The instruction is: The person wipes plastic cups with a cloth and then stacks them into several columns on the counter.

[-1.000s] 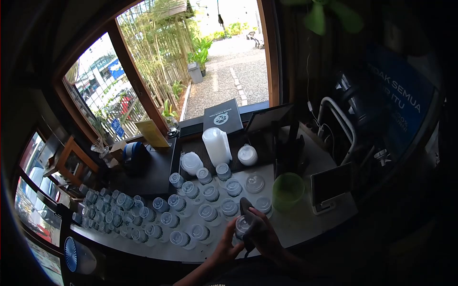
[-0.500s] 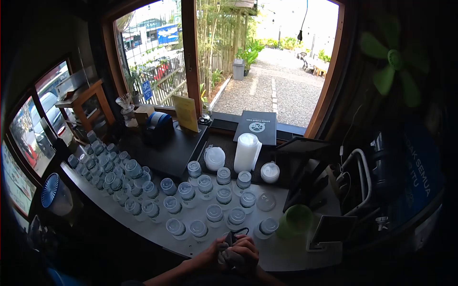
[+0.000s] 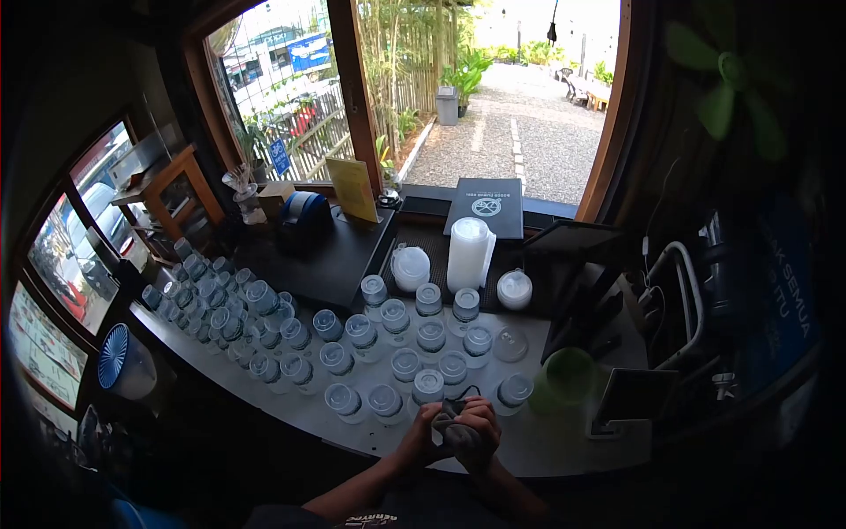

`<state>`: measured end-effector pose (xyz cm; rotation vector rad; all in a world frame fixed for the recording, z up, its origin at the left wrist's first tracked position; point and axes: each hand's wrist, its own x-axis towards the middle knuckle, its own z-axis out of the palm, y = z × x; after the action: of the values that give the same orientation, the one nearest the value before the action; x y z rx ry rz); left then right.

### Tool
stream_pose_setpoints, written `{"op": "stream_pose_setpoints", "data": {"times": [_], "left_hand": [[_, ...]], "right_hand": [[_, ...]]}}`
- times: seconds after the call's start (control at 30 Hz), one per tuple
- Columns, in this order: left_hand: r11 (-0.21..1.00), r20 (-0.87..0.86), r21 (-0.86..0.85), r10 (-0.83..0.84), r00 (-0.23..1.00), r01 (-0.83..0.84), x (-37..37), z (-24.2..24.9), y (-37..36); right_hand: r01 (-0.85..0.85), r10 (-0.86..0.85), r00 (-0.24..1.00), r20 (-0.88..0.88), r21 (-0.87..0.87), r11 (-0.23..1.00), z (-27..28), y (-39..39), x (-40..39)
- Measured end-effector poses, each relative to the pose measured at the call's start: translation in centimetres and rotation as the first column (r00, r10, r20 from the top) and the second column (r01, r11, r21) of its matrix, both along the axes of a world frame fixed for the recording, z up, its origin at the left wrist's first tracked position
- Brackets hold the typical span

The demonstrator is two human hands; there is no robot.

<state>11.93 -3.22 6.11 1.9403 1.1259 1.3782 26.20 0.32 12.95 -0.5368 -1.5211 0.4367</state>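
My left hand (image 3: 421, 434) and my right hand (image 3: 478, 434) are close together over the counter's front edge, fingers closed around a bunched grey cloth (image 3: 460, 432). A thin black loop (image 3: 467, 395) sticks up from between them. Just beyond my left fingers is a clear plastic cup (image 3: 429, 385), overlapped by them in this view. More cups stand upside down around it, among them one (image 3: 385, 401) to the left and another (image 3: 514, 391) to the right.
Many upside-down cups (image 3: 225, 322) crowd the counter's left side. A white cup stack (image 3: 471, 256), round lids (image 3: 411, 267) and a black menu folder (image 3: 484, 208) stand at the back. On the right are a green container (image 3: 564, 381) and a tablet stand (image 3: 631, 398).
The view has shifted, so most of the counter sits higher and further right. A cup now shows just beyond my left hand, where bare counter showed before. Both hands still grip the cloth.
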Motion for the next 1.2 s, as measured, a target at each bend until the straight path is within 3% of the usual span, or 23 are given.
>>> {"op": "stream_pose_setpoints", "data": {"times": [0.13,0.23,0.37,0.47,0.7,0.8,0.9,1.03,1.13,1.2], "left_hand": [[0.996,-0.087,-0.033,-0.090,0.992,0.088,0.4,1.6,0.4],[0.988,-0.104,-0.009,-0.153,0.983,0.153,0.8,1.5,0.2],[0.996,0.008,0.024,-0.082,0.997,0.081,2.3,-0.9,0.5],[0.999,-0.130,0.031,-0.003,0.991,0.007,3.0,-1.2,1.1],[0.999,-0.141,-0.010,0.048,0.989,-0.049,5.3,-2.8,3.1],[0.988,-0.176,0.063,0.149,0.973,-0.140,6.3,-2.2,3.2],[0.948,-0.276,0.242,0.271,0.922,-0.206,7.3,0.5,2.2],[0.963,-0.342,0.259,0.163,0.926,-0.074,9.1,3.8,4.3],[0.989,-0.537,0.146,0.107,0.837,-0.032,10.5,8.3,7.6],[1.000,-0.639,0.007,0.001,0.769,0.004,11.0,8.5,9.1]], "right_hand": [[0.084,-0.125,0.912,-0.390,-0.121,0.989,2.3,0.4,3.0],[0.121,-0.172,0.877,-0.448,-0.140,0.983,2.6,0.5,6.5],[0.190,-0.248,0.856,-0.453,-0.170,0.967,2.9,-0.1,10.0],[0.253,-0.314,0.837,-0.448,-0.192,0.948,2.9,-0.4,11.5],[0.350,-0.387,0.842,-0.375,-0.166,0.922,3.2,-1.0,15.0],[0.358,-0.404,0.834,-0.377,-0.188,0.915,3.2,-1.2,15.9],[0.327,-0.381,0.835,-0.396,-0.199,0.924,3.1,-1.4,17.1],[0.209,-0.289,0.873,-0.392,-0.236,0.949,3.3,-1.7,18.3],[0.173,-0.284,0.874,-0.395,-0.293,0.940,3.0,-2.2,18.2],[0.142,-0.261,0.878,-0.402,-0.302,0.943,2.6,-2.6,18.1]]}}
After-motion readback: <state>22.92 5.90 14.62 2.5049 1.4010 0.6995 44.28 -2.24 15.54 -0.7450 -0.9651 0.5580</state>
